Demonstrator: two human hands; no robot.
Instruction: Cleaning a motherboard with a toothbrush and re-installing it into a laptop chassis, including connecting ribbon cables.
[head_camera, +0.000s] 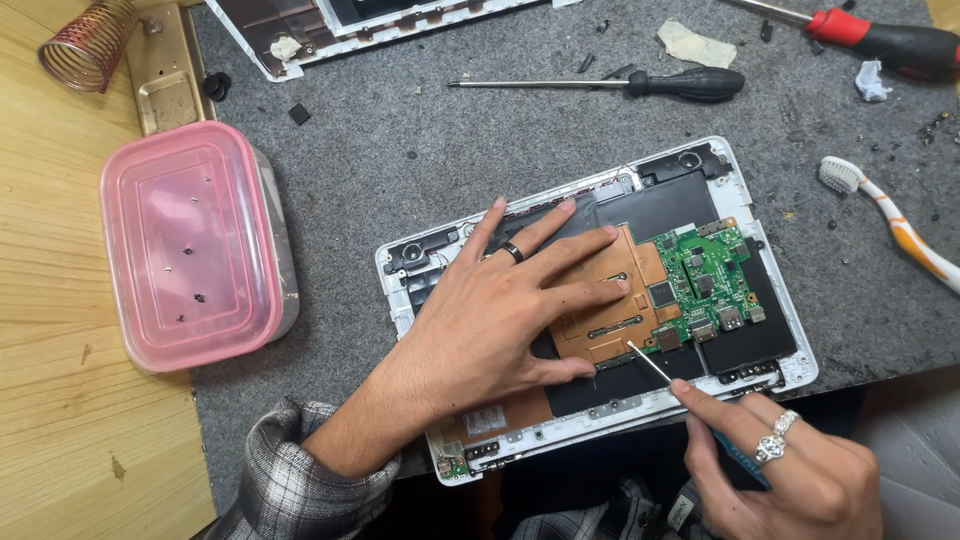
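The right hand (790, 470), fingers pinched on a thin screwdriver (655, 368), works the copper plate (600, 300); the left hand (500, 320), fingers splayed wide, steadies it. Next calls for keeping the tip seated.

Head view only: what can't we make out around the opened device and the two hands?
- Head view: the left hand covers part of the copper-coloured shield plate.
- The thin metal tool tip is too small to identify.
- The right hand hides the tool's handle.
- The white opened casing is cut off by the top edge.
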